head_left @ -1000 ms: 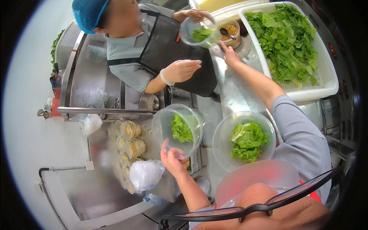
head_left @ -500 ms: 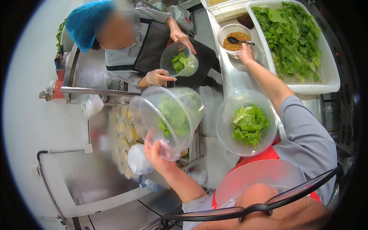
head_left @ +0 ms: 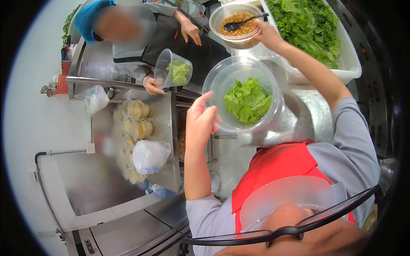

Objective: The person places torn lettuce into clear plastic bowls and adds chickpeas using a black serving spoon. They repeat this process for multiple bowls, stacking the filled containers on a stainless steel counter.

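Note:
My left hand (head_left: 202, 120) grips the rim of a clear plastic bowl (head_left: 275, 115) with green leaf lettuce (head_left: 247, 101) inside. The bowl is over the steel counter (head_left: 318, 121). I cannot tell whether a second bowl sits nested beneath it. Farther off, my right hand (head_left: 268, 36) is closed on the rim of a clear round tub (head_left: 217, 26), which looks raised off the counter. Small brown beans or nuts (head_left: 244, 29) fill the tub. A black spoon (head_left: 234, 26) lies across them, its handle near my fingers.
At the far right stands a white crate (head_left: 346, 73) heaped with cut lettuce (head_left: 305, 30). Across from me a co-worker's hand (head_left: 153, 84) holds another clear bowl (head_left: 161, 68) with lettuce. On a left steel table (head_left: 164, 113) are several lidded cups (head_left: 137, 109) and a white plastic bag (head_left: 150, 156).
My left hand has brought its bowl rightward over the counter, where another lettuce bowl stood. My right hand has lifted the tub. The co-worker's bowl is now in one hand and tilted.

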Available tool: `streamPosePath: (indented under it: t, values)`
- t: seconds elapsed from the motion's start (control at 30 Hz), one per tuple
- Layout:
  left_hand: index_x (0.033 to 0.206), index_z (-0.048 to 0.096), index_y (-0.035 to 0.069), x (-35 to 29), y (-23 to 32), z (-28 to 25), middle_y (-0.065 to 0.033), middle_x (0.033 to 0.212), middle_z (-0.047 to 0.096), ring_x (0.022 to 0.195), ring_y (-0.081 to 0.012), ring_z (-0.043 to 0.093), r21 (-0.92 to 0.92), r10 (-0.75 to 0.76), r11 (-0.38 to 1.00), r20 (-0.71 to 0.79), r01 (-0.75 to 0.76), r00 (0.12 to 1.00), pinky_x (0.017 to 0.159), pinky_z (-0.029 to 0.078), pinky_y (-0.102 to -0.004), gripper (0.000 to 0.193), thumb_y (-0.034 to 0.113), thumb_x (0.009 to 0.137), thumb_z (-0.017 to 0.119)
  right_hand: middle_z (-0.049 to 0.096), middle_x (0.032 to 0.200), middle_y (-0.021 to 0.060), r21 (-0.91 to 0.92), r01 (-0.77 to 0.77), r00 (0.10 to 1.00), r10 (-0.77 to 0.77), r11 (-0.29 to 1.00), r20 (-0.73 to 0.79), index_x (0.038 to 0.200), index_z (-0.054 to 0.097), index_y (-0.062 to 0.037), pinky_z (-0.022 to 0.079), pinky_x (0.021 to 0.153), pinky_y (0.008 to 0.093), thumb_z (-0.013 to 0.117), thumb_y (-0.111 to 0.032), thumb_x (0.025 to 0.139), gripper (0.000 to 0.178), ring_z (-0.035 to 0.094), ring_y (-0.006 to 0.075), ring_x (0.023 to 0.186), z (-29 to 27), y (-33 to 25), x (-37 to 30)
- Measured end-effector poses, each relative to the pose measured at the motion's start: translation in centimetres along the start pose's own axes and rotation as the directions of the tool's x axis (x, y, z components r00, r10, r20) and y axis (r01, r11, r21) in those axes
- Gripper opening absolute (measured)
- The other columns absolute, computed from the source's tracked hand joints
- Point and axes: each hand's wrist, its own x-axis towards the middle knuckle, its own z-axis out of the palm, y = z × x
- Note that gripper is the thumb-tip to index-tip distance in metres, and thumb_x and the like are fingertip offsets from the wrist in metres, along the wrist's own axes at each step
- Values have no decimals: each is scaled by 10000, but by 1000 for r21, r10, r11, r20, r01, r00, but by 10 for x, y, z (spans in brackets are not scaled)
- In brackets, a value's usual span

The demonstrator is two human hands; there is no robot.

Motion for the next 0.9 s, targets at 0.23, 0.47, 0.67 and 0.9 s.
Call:
streamPosePath:
  t: [0.23, 0.47, 0.67, 0.9]
  values:
    - [1474, 484, -9, -11, -17, 9, -46, 688, 607, 530, -106, 569, 245, 104, 964, 1, -101, 995, 526, 468, -281, 588, 163, 920, 583, 496, 861, 1, 16, 34, 999, -34, 999, -19, 993, 469, -39, 500, 721, 257, 740, -33, 837, 313, 539, 87, 808, -196, -84, -87]
    - [1426, 466, 16, 3, -35, -4, -56, 928, 637, 816, -108, 598, 172, 219, 958, 84, -230, 972, 726, 494, -276, 566, 379, 1020, 622, 381, 842, -45, -136, -287, 957, 276, 948, -94, 897, 431, -90, 363, 660, 199, 723, -5, 838, 310, 398, 43, 755, -290, -143, -265]
    - [1350, 510, 15, 10, -59, -20, -15, 918, 605, 798, -67, 550, -42, 348, 937, 40, -347, 936, 699, 448, -232, 492, 402, 1055, 581, 459, 784, 46, -124, -541, 827, 499, 832, -260, 894, 442, -51, 419, 661, 299, 761, 17, 735, 362, 476, 146, 714, -225, -112, -419]
    - [1474, 283, 44, 32, -47, -61, -88, 761, 637, 572, -103, 583, 166, 756, 634, -338, -755, 560, 507, 488, -220, 725, -12, 903, 725, 525, 758, 84, -243, -589, 781, 466, 771, -416, 1031, 477, -59, 476, 672, 358, 789, -12, 796, 393, 535, 215, 679, -117, -42, -485]
